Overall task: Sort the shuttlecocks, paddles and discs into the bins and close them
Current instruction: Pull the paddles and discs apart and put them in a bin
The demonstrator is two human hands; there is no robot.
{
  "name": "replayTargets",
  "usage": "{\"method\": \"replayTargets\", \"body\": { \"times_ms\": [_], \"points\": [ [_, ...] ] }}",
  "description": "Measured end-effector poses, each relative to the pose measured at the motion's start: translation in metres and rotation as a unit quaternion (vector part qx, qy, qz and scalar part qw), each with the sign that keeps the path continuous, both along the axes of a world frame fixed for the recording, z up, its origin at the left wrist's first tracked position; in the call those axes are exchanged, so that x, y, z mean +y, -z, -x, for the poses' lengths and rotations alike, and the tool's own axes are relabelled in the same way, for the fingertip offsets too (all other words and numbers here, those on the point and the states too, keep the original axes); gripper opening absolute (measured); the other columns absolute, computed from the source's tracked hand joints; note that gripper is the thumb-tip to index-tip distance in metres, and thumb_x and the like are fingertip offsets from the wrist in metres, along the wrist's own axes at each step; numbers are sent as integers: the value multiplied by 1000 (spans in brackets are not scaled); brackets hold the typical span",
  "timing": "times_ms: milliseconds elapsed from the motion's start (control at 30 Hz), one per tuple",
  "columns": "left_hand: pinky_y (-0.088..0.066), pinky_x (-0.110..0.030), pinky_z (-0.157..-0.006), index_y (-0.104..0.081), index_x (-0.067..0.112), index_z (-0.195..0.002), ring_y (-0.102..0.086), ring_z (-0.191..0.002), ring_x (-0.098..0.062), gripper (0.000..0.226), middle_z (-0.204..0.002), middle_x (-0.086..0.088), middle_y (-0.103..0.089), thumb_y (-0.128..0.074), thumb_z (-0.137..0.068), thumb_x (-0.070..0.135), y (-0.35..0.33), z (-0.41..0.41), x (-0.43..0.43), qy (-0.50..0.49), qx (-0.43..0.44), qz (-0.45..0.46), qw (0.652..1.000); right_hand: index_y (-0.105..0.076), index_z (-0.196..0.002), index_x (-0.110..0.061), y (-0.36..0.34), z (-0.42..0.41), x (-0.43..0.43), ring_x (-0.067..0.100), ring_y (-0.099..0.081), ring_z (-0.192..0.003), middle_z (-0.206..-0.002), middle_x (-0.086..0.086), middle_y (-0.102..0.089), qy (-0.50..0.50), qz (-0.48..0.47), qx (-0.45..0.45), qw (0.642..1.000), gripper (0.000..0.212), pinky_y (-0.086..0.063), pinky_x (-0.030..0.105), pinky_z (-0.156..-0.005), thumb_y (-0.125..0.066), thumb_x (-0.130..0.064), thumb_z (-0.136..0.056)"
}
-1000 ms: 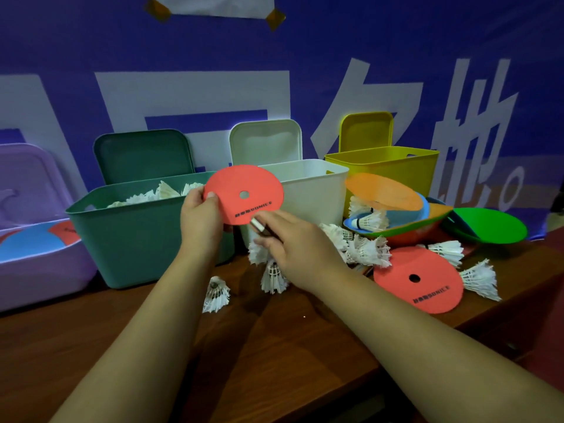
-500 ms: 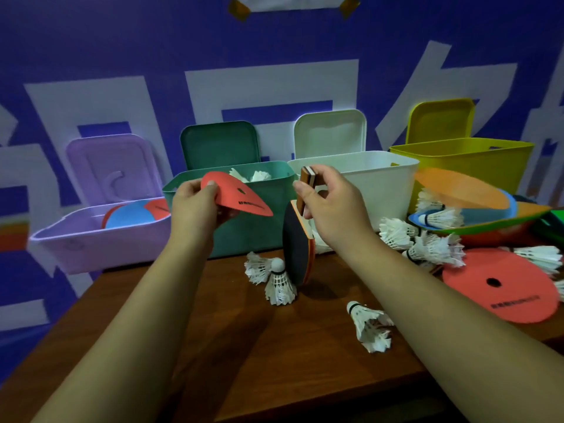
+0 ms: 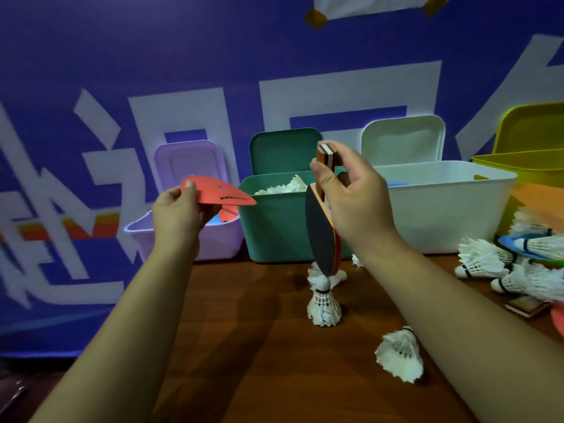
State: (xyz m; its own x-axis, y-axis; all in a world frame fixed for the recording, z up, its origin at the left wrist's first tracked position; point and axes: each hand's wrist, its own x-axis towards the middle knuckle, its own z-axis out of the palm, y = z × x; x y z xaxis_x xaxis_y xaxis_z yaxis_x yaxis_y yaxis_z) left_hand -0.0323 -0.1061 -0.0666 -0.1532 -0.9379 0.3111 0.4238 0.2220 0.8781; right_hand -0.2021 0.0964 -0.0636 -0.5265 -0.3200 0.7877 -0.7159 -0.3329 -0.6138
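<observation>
Here's a thin, flat red disc (image 3: 219, 195) with black print on it, held up by the smooth lilac plastic bin (image 3: 183, 239), though whether it's over the opening I can't tell. Over to the paddle (image 3: 322, 236): matte black rubber face, orange edge, layered wooden handle, hanging in front of the green bin (image 3: 274, 230). The disc lies nearly level, its far edge pointing right. The paddle's long axis runs vertical, handle up and blade down, the tip just above a feathered white shuttlecock (image 3: 323, 303) standing on the brown wooden table (image 3: 259, 346). The left hand (image 3: 177, 215) pinches the disc's left edge, thumb on top. The right hand (image 3: 357, 203) pinches the handle between thumb and curled fingers.
</observation>
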Motion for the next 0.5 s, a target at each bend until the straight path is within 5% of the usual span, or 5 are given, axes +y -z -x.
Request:
{"method": "replayTargets", "body": {
  "times_ms": [100,233,333,400,500],
  "points": [
    [-65,-34,-74,-66,11,-95,-78,-76,-20,23,-96,-15,-74,-51,-110,21,1,-7,-30,-33,-4,-2,999,-66,-129,-35,-3,-6,-18,4,-60,-82,-94,-16,-67,-24,-4,7,1000,28,-57,37,-79,-64,-44,-103],
    [-64,-30,-72,-62,1,-123,-75,-90,-23,26,-113,-19,-71,-51,-110,21,-3,-11,-75,-37,37,-55,997,-66,-132,-32,-1,-13,-37,-2,-55,-77,-85,-20,-60,-38,-11,5,999,29,-48,24,-76,-64,-41,-104],
    [-55,-30,-89,-57,10,-140,-70,-109,-26,37,-129,-12,-68,-51,-110,31,10,-10,-100,-69,-214,-31,974,-66,-132,-30,1,-15,-47,-1,-55,-79,-84,-20,-60,-44,-9,1,999,31,-48,26,-77,-64,-42,-103],
    [-49,-29,-92,-65,19,-130,-67,-117,-24,31,-126,-4,-71,-55,-107,37,25,-7,-110,-182,-483,83,852,-66,-134,-31,2,-15,-51,1,-58,-83,-93,-17,-65,-41,-9,-4,999,32,-51,25,-79,-64,-42,-104],
    [-58,-37,-93,-67,10,-122,-71,-102,-30,24,-106,-8,-70,-58,-100,7,32,8,-121,-74,-305,-54,948,-65,-133,-33,5,-12,-53,2,-57,-84,-93,-17,-65,-43,-7,-17,999,31,-51,23,-79,-63,-43,-104]
  ]
}}
